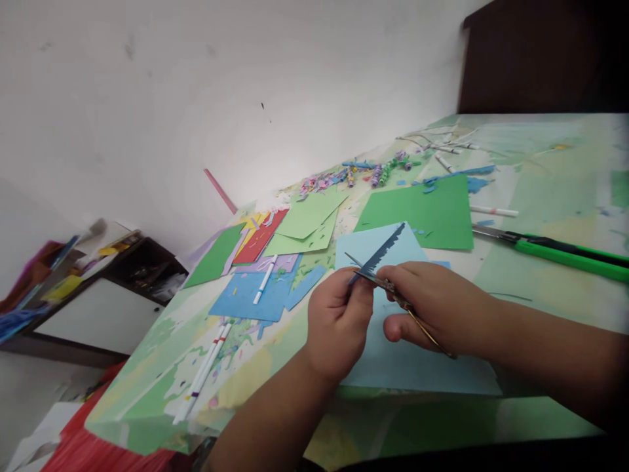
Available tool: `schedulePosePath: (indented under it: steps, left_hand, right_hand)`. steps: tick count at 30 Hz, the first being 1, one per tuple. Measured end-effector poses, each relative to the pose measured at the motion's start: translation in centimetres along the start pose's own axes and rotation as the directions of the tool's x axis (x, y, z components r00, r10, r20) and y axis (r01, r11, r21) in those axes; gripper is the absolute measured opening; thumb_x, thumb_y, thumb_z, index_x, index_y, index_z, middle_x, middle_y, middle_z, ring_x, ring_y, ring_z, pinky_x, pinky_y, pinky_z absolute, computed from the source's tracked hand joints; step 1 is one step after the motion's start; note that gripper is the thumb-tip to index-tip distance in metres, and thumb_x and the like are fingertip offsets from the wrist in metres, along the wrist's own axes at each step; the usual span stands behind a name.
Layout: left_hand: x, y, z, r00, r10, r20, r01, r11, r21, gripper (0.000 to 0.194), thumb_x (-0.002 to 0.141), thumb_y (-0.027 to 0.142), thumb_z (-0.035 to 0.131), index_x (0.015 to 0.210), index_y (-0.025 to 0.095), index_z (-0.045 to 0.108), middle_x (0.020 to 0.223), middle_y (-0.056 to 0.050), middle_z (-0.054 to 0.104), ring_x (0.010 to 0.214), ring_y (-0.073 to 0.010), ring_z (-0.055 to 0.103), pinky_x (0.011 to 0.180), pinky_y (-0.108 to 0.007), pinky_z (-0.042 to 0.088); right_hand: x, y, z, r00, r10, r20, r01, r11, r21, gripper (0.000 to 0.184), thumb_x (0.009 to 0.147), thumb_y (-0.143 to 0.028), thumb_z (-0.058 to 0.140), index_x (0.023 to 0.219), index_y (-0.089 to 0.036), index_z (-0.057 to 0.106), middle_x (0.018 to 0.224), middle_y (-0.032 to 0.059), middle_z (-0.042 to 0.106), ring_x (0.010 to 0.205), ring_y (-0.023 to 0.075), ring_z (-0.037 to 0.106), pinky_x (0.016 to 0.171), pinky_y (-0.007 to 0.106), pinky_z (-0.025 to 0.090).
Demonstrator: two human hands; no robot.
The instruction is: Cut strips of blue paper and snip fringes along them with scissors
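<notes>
My left hand (340,321) is closed on a narrow dark blue paper strip (386,246), which sticks up past the fingers and has a jagged, fringed edge. In my right hand (435,303) is a pair of scissors (411,311) with gold-coloured handles. Its blades cross the strip just above my left fingertips, and they look parted. Under both hands lies a light blue paper sheet (422,364), partly hidden by them.
A green-handled cutter (570,254) lies at the right, beside a green sheet (417,213). Light green sheets (312,219), a red sheet (260,237) and blue sheets (255,292) spread leftward. White markers (204,370) lie at the front left. Curled paper pieces (381,172) and scraps sit farther back.
</notes>
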State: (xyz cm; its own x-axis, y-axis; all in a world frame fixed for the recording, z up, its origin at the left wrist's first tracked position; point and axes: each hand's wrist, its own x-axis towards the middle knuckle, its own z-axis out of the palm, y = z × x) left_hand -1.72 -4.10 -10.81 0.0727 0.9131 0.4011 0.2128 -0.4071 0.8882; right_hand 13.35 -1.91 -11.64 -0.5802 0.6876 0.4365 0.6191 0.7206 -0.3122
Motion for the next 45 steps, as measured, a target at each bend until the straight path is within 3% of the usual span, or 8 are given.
schedulePosePath:
  steps: [3,7,12,19,25,31,37,45]
  left_hand:
    - [0.00,-0.07,-0.11,0.999,0.006,0.033,-0.006,1.000,0.008,0.030,0.082,0.036,0.045,0.057,0.019,0.043,0.047,0.005,0.039,0.044,-0.0075,0.039,0.046,-0.022,0.034]
    - [-0.03,-0.10,0.05,1.000,-0.013,-0.004,0.012,1.000,-0.007,0.030,0.081,0.038,0.045,0.058,0.019,0.047,0.045,0.004,0.039,0.047,-0.0092,0.042,0.046,-0.022,0.035]
    - [0.20,-0.04,0.10,0.998,-0.064,0.023,0.064,0.998,0.004,0.028,0.079,0.042,0.044,0.068,0.019,0.056,0.047,0.003,0.043,0.046,-0.0093,0.041,0.044,-0.022,0.035]
    - [0.45,-0.24,-0.07,0.990,-0.102,0.099,0.121,0.971,-0.208,0.024,0.078,0.040,0.048,0.070,0.019,0.056,0.045,0.006,0.039,0.042,-0.0061,0.035,0.041,-0.020,0.030]
    - [0.43,0.13,0.06,0.994,-0.101,0.050,0.108,0.976,-0.187,0.026,0.078,0.039,0.050,0.064,0.018,0.051,0.042,0.007,0.038,0.040,-0.0056,0.035,0.041,-0.020,0.030]
    - [0.54,0.12,0.02,0.996,-0.091,-0.003,0.088,0.974,-0.208,0.024,0.079,0.036,0.048,0.064,0.018,0.048,0.043,0.007,0.040,0.040,-0.0061,0.037,0.042,-0.020,0.030]
    - [0.41,0.29,0.02,0.996,-0.078,0.043,0.082,0.992,-0.098,0.025,0.081,0.036,0.047,0.065,0.018,0.053,0.045,0.006,0.042,0.042,-0.0055,0.038,0.044,-0.020,0.032]
    - [0.36,0.01,-0.11,0.999,-0.050,0.001,0.050,0.998,0.028,0.026,0.079,0.040,0.048,0.064,0.019,0.052,0.046,0.005,0.039,0.046,-0.0083,0.040,0.049,-0.023,0.035]
  right_hand:
    - [-0.04,0.03,0.13,1.000,0.001,-0.010,-0.001,0.999,-0.048,0.062,0.075,-0.069,0.028,0.079,-0.013,0.054,0.061,0.0069,0.055,0.055,0.0200,0.049,0.049,0.028,0.031]
    - [-0.06,-0.03,0.22,1.000,-0.004,-0.021,0.002,0.997,-0.080,0.057,0.077,-0.066,0.029,0.076,-0.014,0.053,0.059,0.0054,0.053,0.053,0.0187,0.048,0.048,0.026,0.028]
    - [0.00,-0.14,0.04,0.999,0.042,0.028,-0.039,0.993,-0.107,0.051,0.078,-0.061,0.035,0.076,-0.014,0.052,0.060,0.0060,0.055,0.055,0.0194,0.050,0.049,0.027,0.029]
    - [-0.09,-0.18,0.17,0.997,0.073,-0.003,-0.072,0.983,-0.169,0.046,0.081,-0.056,0.036,0.077,-0.013,0.053,0.060,0.0061,0.055,0.056,0.0192,0.050,0.050,0.027,0.028]
    - [-0.09,-0.10,0.42,0.993,0.029,-0.113,-0.047,0.986,-0.157,0.044,0.081,-0.053,0.037,0.083,-0.013,0.055,0.069,0.0095,0.058,0.063,0.0217,0.052,0.053,0.029,0.031]
    - [0.02,-0.04,0.38,0.998,0.056,-0.043,-0.060,0.992,-0.111,0.048,0.078,-0.057,0.040,0.086,-0.013,0.055,0.078,0.0117,0.059,0.069,0.0237,0.054,0.056,0.030,0.035]
    - [0.12,-0.28,0.12,0.998,0.067,0.000,-0.067,0.996,-0.055,0.048,0.078,-0.058,0.038,0.084,-0.013,0.055,0.071,0.0100,0.058,0.066,0.0244,0.053,0.055,0.031,0.036]
    - [0.07,-0.49,-0.07,0.998,0.065,0.024,-0.061,0.990,-0.131,0.043,0.080,-0.053,0.038,0.081,-0.013,0.053,0.064,0.0072,0.055,0.060,0.0223,0.051,0.051,0.029,0.032]
